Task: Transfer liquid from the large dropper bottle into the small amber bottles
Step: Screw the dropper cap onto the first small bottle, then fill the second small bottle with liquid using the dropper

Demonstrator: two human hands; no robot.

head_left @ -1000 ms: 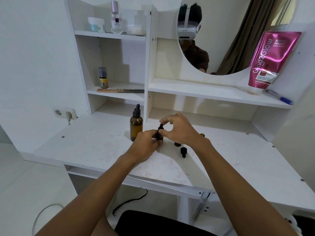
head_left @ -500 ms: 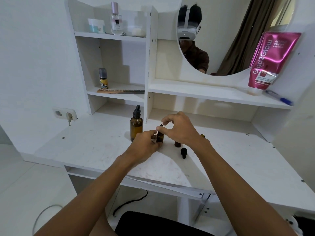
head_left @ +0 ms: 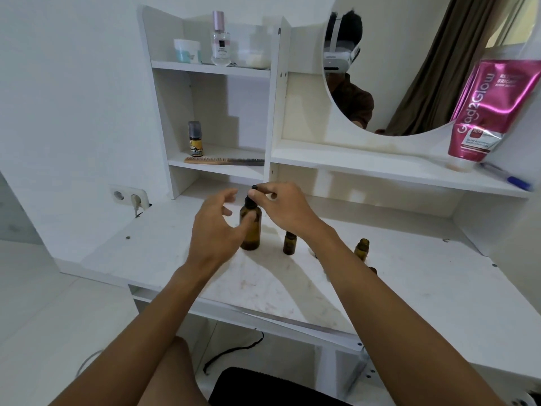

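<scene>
Head view: I see R hand (head_left: 288,210) pinching the black dropper cap (head_left: 254,191) atop the large dropper bottle (head_left: 251,232), upright on desk (head_left: 409,276). L hand (head_left: 215,230) spread wide just beside it, thumb across its body; contact unclear. To its right stand a capped small amber bottle (head_left: 289,244) and an open small amber bottle (head_left: 362,249).

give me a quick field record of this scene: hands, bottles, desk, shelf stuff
left hand: open, fingers spread beside the large dropper bottle
right hand: pinches the dropper cap on top of that bottle
large dropper bottle: upright on the desk
small amber bottle: upright, just right of the large one
second small bottle: further right, neck open
shelves: comb, pink tube, pen
</scene>
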